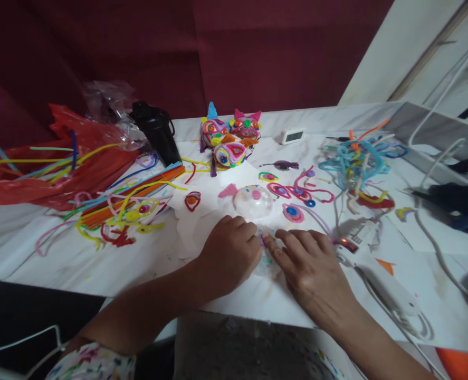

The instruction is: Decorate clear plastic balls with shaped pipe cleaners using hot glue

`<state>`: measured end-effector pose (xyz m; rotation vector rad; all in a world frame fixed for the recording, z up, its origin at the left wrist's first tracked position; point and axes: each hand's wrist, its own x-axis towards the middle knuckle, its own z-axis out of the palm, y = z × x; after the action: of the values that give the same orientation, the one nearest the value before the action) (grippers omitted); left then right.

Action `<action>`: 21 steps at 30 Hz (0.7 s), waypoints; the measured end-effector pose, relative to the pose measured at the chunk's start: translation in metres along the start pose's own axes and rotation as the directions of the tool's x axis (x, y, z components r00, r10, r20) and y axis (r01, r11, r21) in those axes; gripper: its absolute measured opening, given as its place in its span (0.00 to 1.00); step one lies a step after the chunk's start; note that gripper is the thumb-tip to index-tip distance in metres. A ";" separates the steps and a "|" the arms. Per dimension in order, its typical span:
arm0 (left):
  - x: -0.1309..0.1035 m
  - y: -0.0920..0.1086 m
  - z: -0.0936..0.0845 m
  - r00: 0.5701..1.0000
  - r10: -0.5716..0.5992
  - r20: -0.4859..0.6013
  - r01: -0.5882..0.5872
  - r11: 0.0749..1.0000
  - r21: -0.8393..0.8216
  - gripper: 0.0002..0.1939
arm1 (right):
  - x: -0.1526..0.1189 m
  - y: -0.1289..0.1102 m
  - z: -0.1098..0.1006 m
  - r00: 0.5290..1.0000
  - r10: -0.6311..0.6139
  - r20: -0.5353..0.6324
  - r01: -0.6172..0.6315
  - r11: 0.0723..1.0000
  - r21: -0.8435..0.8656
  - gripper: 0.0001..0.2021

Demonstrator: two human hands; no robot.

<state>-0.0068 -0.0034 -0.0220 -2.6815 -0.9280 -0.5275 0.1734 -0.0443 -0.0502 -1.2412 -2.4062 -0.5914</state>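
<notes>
My left hand (234, 253) is closed, its fingertips pinched at a small bit of purple pipe cleaner (263, 240), most of which the fingers hide. My right hand (308, 264) meets it from the other side, index fingertip pressed on the same bit and thumb out of sight. Under both lies a pale, cloudy sheet (271, 266). Just beyond my fingers sits a clear, rounded shape (255, 203) with a pink dot and a pink ear-like piece (228, 191). Coiled pipe cleaner eyes, one with a blue centre (293, 212), lie to its right.
A white glue gun (380, 272) with a lit red light and its cord lie by my right hand. Three colourful animal heads (229, 153) stand behind, near a black bottle (156, 132). Pipe cleaners (129, 195) and a red bag (59, 158) are left; a blue tangle (356, 163) is right.
</notes>
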 end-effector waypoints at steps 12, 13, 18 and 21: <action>-0.003 0.008 0.001 0.996 0.088 -0.033 -0.084 0.991 0.102 0.11 | 0.005 -0.001 0.002 0.997 -0.039 -0.062 0.037 0.999 -0.033 0.17; -0.003 0.008 0.000 0.994 0.103 -0.041 -0.098 0.989 0.108 0.11 | 0.005 -0.001 0.002 0.997 -0.039 -0.066 0.038 0.999 -0.030 0.17; -0.002 0.012 0.000 0.977 0.169 -0.132 -0.151 0.979 0.138 0.10 | 0.003 -0.001 0.004 0.996 -0.049 -0.070 0.049 0.999 -0.014 0.17; -0.002 0.014 0.001 0.971 0.189 -0.148 -0.165 0.974 0.157 0.10 | 0.003 -0.002 0.004 0.997 -0.040 -0.062 0.040 0.999 0.003 0.17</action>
<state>0.0008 -0.0144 -0.0257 -2.5163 -0.6476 -0.6039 0.1698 -0.0407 -0.0525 -1.1587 -2.3842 -0.6274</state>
